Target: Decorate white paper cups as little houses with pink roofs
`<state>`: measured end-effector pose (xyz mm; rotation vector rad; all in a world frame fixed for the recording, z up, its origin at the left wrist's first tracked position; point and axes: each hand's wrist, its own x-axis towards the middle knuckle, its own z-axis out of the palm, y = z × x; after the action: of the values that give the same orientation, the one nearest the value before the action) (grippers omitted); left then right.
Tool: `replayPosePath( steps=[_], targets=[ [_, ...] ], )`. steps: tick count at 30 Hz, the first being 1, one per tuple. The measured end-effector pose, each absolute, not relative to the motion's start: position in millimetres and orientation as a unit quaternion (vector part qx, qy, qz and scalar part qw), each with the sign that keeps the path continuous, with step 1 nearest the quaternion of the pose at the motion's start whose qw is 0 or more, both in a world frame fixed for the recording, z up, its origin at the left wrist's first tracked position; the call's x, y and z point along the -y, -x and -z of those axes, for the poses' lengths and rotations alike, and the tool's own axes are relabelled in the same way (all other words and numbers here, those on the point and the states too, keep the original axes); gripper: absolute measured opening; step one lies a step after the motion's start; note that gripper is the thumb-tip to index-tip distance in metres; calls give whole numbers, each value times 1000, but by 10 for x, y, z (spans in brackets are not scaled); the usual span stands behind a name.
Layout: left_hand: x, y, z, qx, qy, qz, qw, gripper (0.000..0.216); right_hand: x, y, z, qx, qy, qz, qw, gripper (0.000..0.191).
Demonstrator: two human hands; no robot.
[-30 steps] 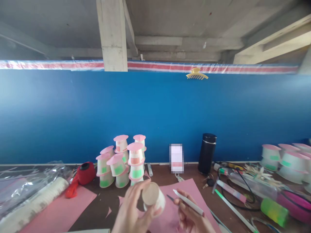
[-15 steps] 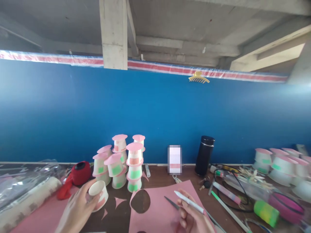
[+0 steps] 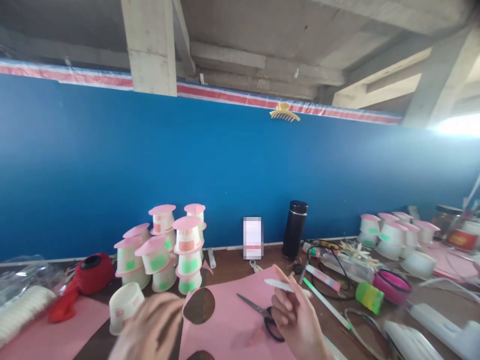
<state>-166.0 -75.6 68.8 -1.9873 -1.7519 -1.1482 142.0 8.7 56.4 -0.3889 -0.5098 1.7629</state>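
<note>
Pen [image 3: 278,285], just one, is held beside one pair of scissors [image 3: 258,308].

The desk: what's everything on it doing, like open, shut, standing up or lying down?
Scissors, blades shut, lying on the pink paper.
Pink paper, spread out, with round holes.
White pen, held in the right hand.
Loose cup, beside the left hand; held or not, I can't tell.
Black bottle, upright, lid on.
Stacked cups, standing, pink roofs on.
</note>
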Motion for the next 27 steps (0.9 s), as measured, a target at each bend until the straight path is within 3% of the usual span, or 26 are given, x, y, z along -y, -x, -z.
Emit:
replayPosePath(
  steps=[6,9,14,19,22,27],
  targets=[
    [463,591,-577,561,783,268,10,24,-132,-1416,-497,204,207,-743,604,39],
    [327,283,-396,586,787,190,12,15,-148,-1390,-449,198,225,-737,606,38],
    [210,69,-92,603,785,138,36,22,-130,-1343,-396,192,217,-754,589,36],
    [273,315,-255,588,784,196,22,20,-71,-1300,-392,231,246,-748,572,38],
    [347,629,-478,594,751,284,-54,29,-30,-1271,-415,246,282,-737,563,42],
    [408,1015,-537,615,649,438,-95,29,5,-1201,-413,269,319,-712,565,44]
  ],
)
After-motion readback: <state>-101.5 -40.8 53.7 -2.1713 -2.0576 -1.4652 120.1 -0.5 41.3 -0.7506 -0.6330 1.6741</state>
